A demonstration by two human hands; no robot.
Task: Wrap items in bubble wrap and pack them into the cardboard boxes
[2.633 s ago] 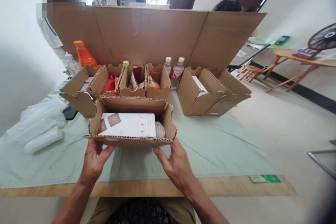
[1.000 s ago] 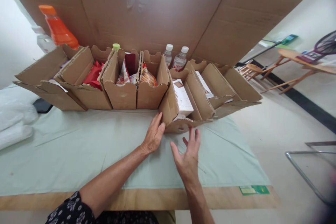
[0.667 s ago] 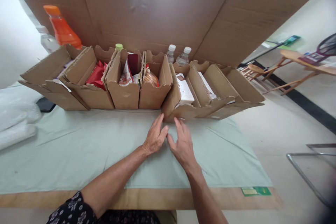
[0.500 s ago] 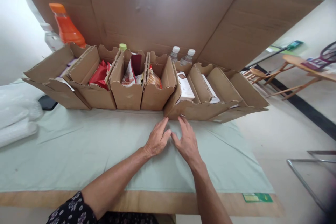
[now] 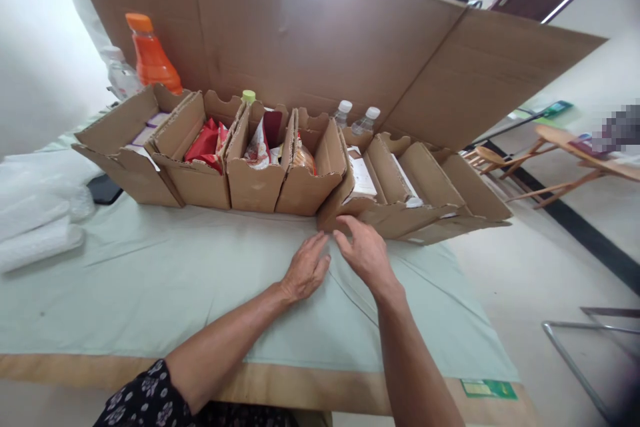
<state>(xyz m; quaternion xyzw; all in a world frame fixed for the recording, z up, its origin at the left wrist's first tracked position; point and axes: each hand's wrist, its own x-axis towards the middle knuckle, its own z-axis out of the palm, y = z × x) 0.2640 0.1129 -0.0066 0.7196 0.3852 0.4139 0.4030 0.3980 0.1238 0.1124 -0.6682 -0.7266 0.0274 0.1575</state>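
Note:
My left hand (image 5: 306, 268) rests on the pale green cloth (image 5: 165, 287) with its fingers stretched toward the foot of a cardboard box (image 5: 330, 217). Nothing shows in it. My right hand (image 5: 367, 255) is beside it, its thumb apart from its bent fingers, close in front of the same box; whether it touches the cardboard I cannot tell. A white carton (image 5: 361, 177) stands inside that box. To the left, a box with an orange-and-clear food packet (image 5: 304, 159) adjoins it. Another box there holds a red packet (image 5: 203, 143).
A tall cardboard panel (image 5: 320, 33) rises behind the row of boxes. An orange bottle (image 5: 154, 60) and clear bottles (image 5: 366, 121) stand between. Bubble wrap (image 5: 40, 240) and a black object (image 5: 104, 190) lie left. A green packet (image 5: 487, 389) lies at the table's front edge.
My right hand has lifted a little, and its fingers are more bent. My left hand has drawn slightly back from the box. The camera view has shifted; the boxes stand as before.

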